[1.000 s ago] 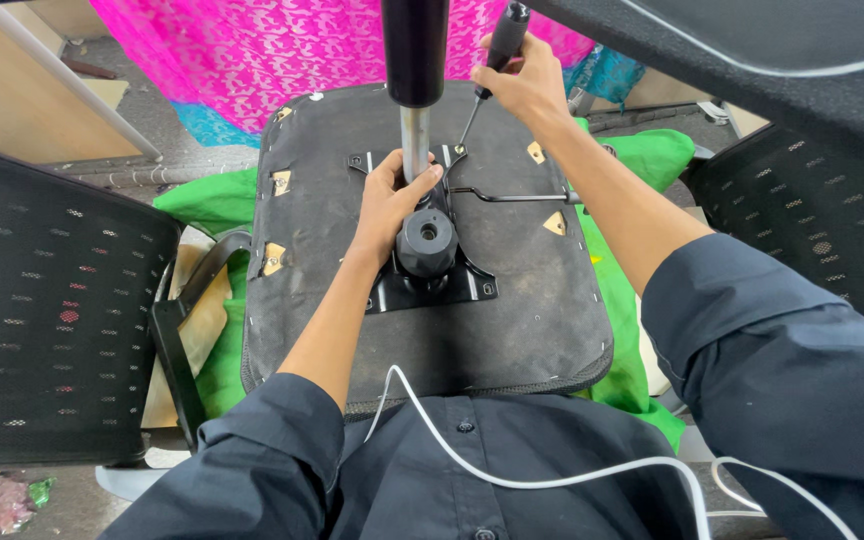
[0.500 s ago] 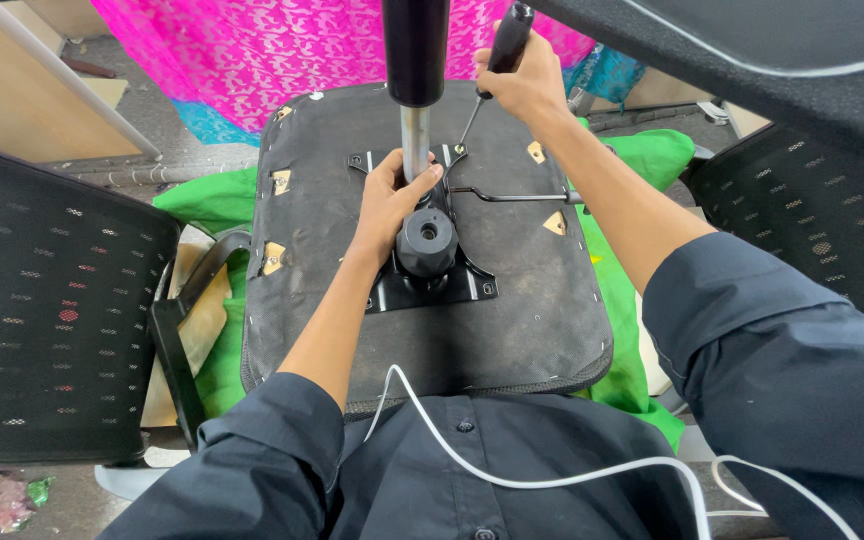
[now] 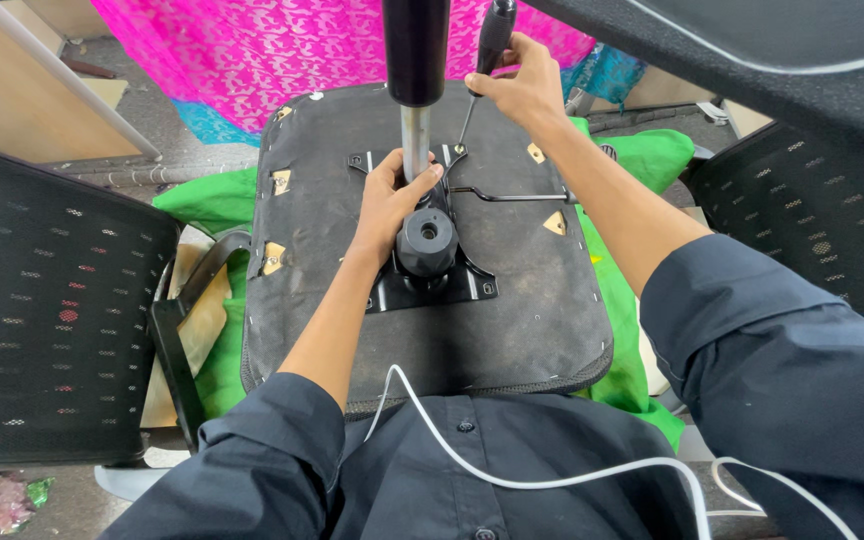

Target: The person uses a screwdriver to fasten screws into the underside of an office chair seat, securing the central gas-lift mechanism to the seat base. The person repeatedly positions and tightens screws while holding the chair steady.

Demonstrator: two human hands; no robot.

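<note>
An upturned black chair seat (image 3: 512,320) lies in front of me with a black metal mechanism plate (image 3: 432,285) bolted at its middle. A gas-lift column (image 3: 415,90) rises from the plate toward the camera. My left hand (image 3: 392,200) grips the base of that column on the plate. My right hand (image 3: 517,85) is closed around the black handle of a screwdriver (image 3: 482,70); its tip rests at the plate's far right corner near a thin lever rod (image 3: 507,195).
Black mesh chair backs stand at left (image 3: 42,310) and right (image 3: 812,230). A green cloth (image 3: 652,160) lies under the seat, pink patterned fabric (image 3: 282,50) behind it. A white cable (image 3: 552,470) crosses my dark shirt. A chair armrest (image 3: 177,340) sits at the seat's left.
My right hand has turned the screwdriver handle slightly; the left hand stays on the column base.
</note>
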